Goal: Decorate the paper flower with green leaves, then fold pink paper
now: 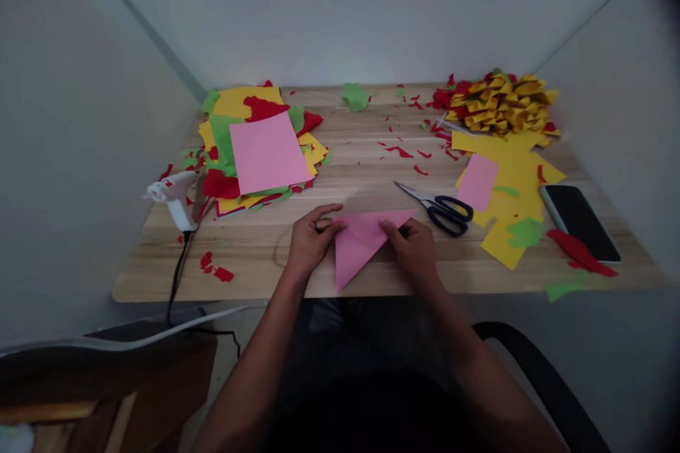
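A pink sheet of paper [357, 248], folded into a triangle, is held between my two hands just above the front of the table. Its long slanted edge runs down to a point near the table's front edge. My left hand [313, 237] pinches the upper left corner with thumb and fingers. On the other side my right hand [413, 244] grips the upper right part, thumb on top and fingers behind. Dark-handled scissors [440, 209] lie just beyond my right hand, blades pointing up and left.
At left, a pink square sheet [270, 152] tops a pile of coloured paper; beside it stands a white glue gun [178, 198] with a black cord. At right are yellow paper sheets [513, 170], folded yellow pieces [502, 106] and a phone [581, 223]. Red scraps [401, 152] dot the table.
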`<state>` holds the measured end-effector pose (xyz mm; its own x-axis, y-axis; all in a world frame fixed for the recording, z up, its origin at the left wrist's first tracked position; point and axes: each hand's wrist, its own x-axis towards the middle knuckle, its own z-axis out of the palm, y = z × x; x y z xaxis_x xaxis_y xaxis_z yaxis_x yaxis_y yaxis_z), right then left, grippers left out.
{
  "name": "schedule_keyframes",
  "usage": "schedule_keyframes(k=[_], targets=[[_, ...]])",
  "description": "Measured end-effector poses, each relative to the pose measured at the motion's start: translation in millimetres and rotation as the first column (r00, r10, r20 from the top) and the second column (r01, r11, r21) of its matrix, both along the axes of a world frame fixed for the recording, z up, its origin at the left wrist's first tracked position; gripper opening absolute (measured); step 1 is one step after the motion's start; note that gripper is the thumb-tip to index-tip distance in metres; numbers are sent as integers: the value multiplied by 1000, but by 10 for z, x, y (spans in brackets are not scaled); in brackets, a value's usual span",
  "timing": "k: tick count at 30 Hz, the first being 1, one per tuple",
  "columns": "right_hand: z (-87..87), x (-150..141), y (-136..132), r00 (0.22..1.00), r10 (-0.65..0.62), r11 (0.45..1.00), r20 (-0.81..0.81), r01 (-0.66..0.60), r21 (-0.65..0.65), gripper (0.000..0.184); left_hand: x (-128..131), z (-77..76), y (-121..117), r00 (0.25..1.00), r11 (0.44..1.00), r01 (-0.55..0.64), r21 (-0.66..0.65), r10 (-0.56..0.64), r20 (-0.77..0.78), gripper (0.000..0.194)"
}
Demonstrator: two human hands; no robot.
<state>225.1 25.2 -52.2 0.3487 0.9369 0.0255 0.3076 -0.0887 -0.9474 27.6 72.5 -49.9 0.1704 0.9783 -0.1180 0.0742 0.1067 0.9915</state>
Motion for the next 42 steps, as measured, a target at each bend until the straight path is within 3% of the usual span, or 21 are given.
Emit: schedule_keyframes(k=[9,17,19,21,23,24,25,27,29,31,33,35,39,42], targets=[[-12,4,-7,1000,0,999,27,1,-47,33,9,-5,16,1000,1000,-7,-15,7,13,39],[23,13,46,997,-77,996,21,78,-46,38,18,-82,1,996,1000,-7,-10,6,-94,39],[7,84,92,990,-139,990,-36,138,-33,39,22,-94,-2,987,999,-26,26,30,-157,37],[-10,170,115,953,-283,958,-105,287,24,32,26,-93,-2,969,995,-51,81,69,-235,36],[-6,215,83,898,-432,889,-81,439,127,28,34,-77,-1,940,989,-62,134,103,-326,35],[6,206,43,897,-441,879,-17,436,192,26,41,-63,-1,920,986,-56,156,112,-375,35],[21,174,-11,921,-381,901,82,350,257,23,50,-47,0,899,984,-42,172,112,-424,35],[46,50,-135,937,-64,951,344,-47,306,16,73,-13,1,855,982,-8,190,105,-508,34],[38,-91,-238,780,268,869,565,-449,208,21,98,16,2,820,982,11,190,100,-564,31],[-7,-174,-281,599,427,793,678,-608,38,37,116,30,4,801,983,10,183,102,-590,29],[-65,-164,-263,507,480,794,716,-598,-109,51,124,30,7,801,984,5,176,101,-590,28],[-112,-85,-199,485,485,824,728,-533,-195,58,124,23,9,817,984,1,177,101,-567,29],[-159,99,-18,529,410,894,743,-394,-213,64,115,18,13,863,980,-10,199,109,-493,30],[-180,196,108,559,345,929,754,-318,-190,64,115,23,16,857,979,-11,202,113,-502,29]])
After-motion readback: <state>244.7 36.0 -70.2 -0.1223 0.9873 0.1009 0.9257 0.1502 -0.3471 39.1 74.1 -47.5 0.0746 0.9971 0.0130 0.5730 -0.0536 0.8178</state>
